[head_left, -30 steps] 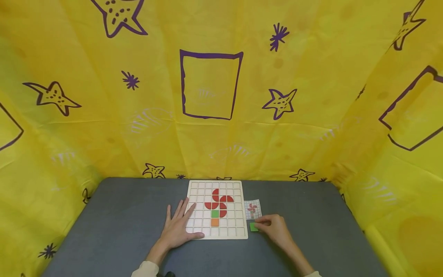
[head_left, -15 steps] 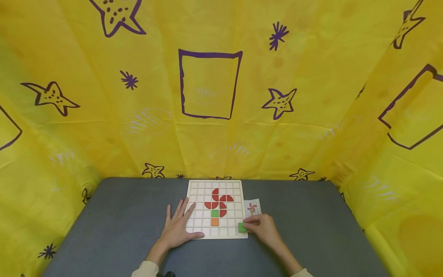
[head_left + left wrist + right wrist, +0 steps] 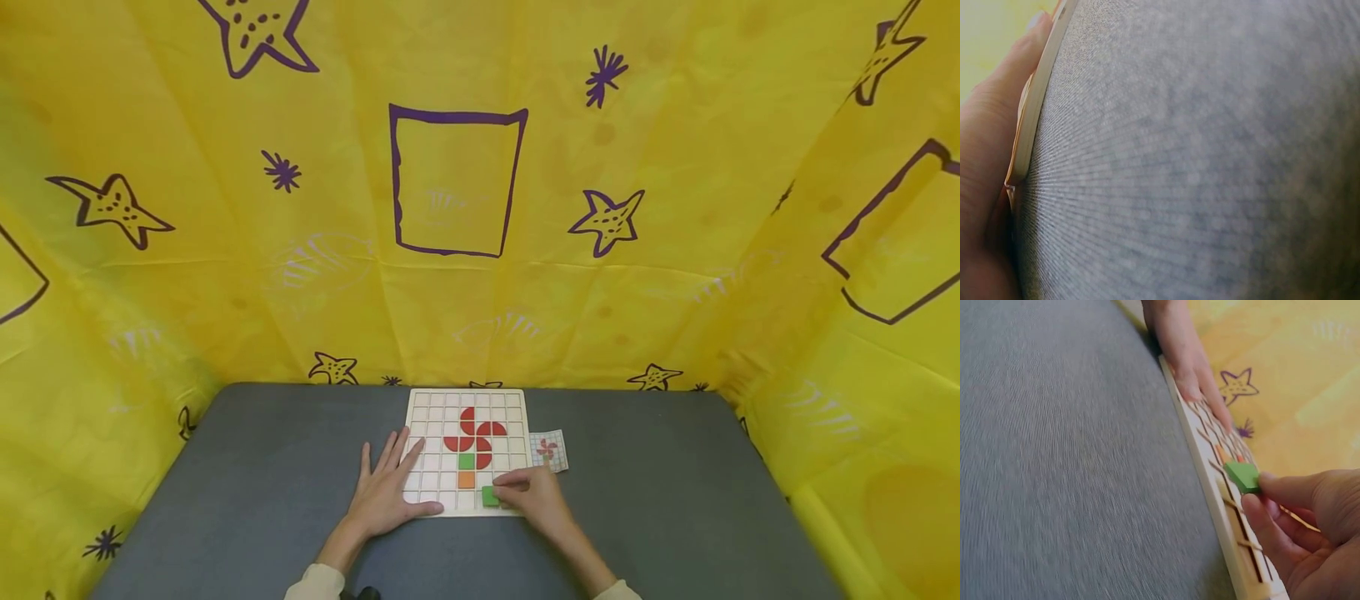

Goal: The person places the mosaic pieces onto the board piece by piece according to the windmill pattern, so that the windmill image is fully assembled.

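A pale wooden grid board lies on the grey table. Red curved-edge pieces form a pinwheel in its cells, with a green square tile and an orange square tile in a column beneath. My right hand pinches another green tile between thumb and fingers, over the board's near rows. In the right wrist view that green tile is tilted close above the grid. My left hand rests with spread fingers on the board's left edge, the thumb along its near-left corner.
A small printed card with a pinwheel picture lies against the board's right side. The grey table spreads around the board. A yellow patterned cloth hangs behind it and at both sides. A small black object shows at the bottom edge.
My right hand has lifted the green tile from the table beside the card and carried it left over the board. The left hand has stayed in place.
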The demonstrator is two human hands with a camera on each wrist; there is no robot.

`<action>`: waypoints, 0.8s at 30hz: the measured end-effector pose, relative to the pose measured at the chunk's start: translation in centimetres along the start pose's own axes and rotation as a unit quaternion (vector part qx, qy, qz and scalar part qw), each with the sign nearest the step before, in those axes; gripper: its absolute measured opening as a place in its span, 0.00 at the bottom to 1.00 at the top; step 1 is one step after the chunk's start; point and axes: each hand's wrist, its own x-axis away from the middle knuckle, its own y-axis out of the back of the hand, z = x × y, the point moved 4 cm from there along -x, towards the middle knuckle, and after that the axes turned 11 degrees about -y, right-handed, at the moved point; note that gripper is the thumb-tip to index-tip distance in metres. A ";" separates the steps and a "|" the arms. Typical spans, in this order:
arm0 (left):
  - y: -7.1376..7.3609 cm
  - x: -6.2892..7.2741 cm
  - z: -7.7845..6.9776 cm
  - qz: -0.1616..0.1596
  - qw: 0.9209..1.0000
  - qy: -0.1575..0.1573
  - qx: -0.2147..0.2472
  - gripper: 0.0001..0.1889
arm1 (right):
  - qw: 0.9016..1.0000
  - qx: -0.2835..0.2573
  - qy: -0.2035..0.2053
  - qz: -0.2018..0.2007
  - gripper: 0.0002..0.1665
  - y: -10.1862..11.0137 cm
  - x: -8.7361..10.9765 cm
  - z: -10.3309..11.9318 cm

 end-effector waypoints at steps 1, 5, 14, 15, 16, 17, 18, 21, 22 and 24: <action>0.0 0.0 0.0 0.000 1.000 0.000 -0.002 0.60 | 1.000 -0.008 -0.005 0.002 0.09 -0.3 -0.1 -0.1; 0.0 -0.1 0.0 -0.007 1.000 -0.004 -0.005 0.60 | 1.000 -0.007 -0.017 -0.001 0.08 -1.1 -0.6 -0.2; 0.1 0.1 -0.1 -0.019 1.000 -0.012 -0.005 0.59 | 0.999 0.013 -0.033 -0.012 0.06 -2.7 -1.4 0.4; 0.1 0.0 -0.2 -0.020 1.000 -0.013 -0.003 0.58 | 0.999 0.013 -0.036 -0.013 0.05 -2.9 -1.4 0.4; 0.1 0.0 -0.2 -0.017 1.000 -0.013 -0.002 0.58 | 0.999 0.014 -0.041 -0.015 0.05 -3.0 -1.3 0.4; 0.1 0.0 -0.2 -0.014 1.000 -0.013 -0.001 0.59 | 0.999 0.015 -0.044 -0.018 0.05 -3.0 -1.3 0.4; 0.0 0.0 -0.2 -0.010 1.000 -0.012 -0.001 0.59 | 0.999 0.018 -0.047 -0.020 0.05 -3.1 -1.3 0.3; -0.1 0.1 -0.2 -0.004 1.000 -0.010 -0.001 0.59 | 0.998 0.026 -0.045 -0.026 0.04 -3.2 -1.1 0.4; -0.1 0.1 -0.2 -0.004 1.000 -0.011 -0.003 0.59 | 0.998 0.031 -0.044 -0.028 0.04 -3.2 -1.1 0.5; 0.0 0.0 -0.1 -0.010 1.000 -0.011 -0.004 0.59 | 0.998 0.037 -0.038 -0.031 0.03 -3.3 -1.2 0.7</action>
